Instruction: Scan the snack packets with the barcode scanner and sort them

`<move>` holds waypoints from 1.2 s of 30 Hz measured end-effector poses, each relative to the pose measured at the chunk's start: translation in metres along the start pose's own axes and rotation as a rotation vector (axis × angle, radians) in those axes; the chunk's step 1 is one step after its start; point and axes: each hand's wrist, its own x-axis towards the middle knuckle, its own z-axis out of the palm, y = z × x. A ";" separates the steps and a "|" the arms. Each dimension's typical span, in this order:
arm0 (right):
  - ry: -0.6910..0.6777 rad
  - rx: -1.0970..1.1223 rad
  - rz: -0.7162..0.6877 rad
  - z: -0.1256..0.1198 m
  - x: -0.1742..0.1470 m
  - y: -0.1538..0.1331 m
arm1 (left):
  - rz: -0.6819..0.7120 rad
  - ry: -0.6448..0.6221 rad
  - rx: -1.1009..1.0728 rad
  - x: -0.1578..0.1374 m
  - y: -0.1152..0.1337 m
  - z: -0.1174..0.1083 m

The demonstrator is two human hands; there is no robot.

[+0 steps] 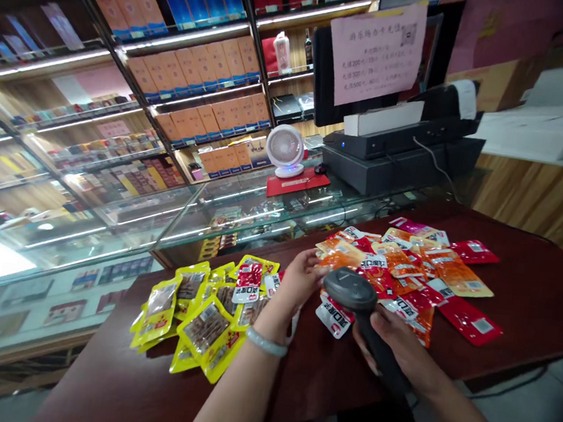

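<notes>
My right hand [398,344] is wrapped round the handle of a black barcode scanner [351,289], whose head points forward over the packets. With a pale bangle at its wrist, my left hand [299,280] reaches to the left edge of a pile of snack packets, its fingers closed on an orange snack packet [342,255]. Red, orange and white packets [406,268] overlap in that pile, and a red packet [471,319] lies at its right side. Left of my left forearm is a heap of yellow snack packets [206,324], with a small red-and-white packet [248,283] on top.
The packets lie on a dark red-brown table [109,361]. Behind it stand a glass display counter [241,207], a small white fan [285,149], and a black register [398,149] with a pink notice [376,53] on its screen. Shelves of boxes [200,68] line the wall.
</notes>
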 end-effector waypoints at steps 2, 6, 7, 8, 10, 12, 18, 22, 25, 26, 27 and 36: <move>0.007 0.000 0.008 -0.001 -0.002 0.000 | 0.082 -0.062 -0.051 0.000 0.004 0.003; 0.003 0.000 0.035 -0.002 -0.003 0.003 | 0.157 -0.027 0.416 -0.021 0.001 -0.031; -0.003 0.003 0.045 -0.001 -0.002 0.004 | 0.128 0.007 0.549 -0.028 -0.002 -0.044; -0.011 0.010 0.055 0.000 -0.001 0.005 | 0.084 0.045 0.668 -0.034 -0.006 -0.056; -0.030 0.023 0.077 0.004 0.004 0.008 | -0.002 0.128 0.876 -0.041 -0.014 -0.075; -0.042 0.037 0.098 0.009 0.008 0.012 | -0.034 0.181 1.044 -0.041 -0.021 -0.085; -0.091 0.053 0.116 0.016 0.014 0.025 | -0.050 0.068 1.233 -0.015 -0.026 -0.076; -0.075 0.062 0.118 0.010 0.012 0.029 | -0.077 0.059 1.265 -0.006 -0.025 -0.073; -0.052 0.071 0.105 0.007 0.012 0.027 | -0.049 0.078 1.209 -0.008 -0.023 -0.073; -0.040 0.074 0.101 0.007 0.013 0.025 | -0.038 0.071 1.168 -0.009 -0.022 -0.072; -0.025 0.076 0.096 0.008 0.013 0.024 | -0.028 0.062 1.119 -0.011 -0.021 -0.071; 0.039 0.010 0.057 0.012 0.016 0.008 | 0.081 0.050 0.824 -0.020 -0.012 -0.063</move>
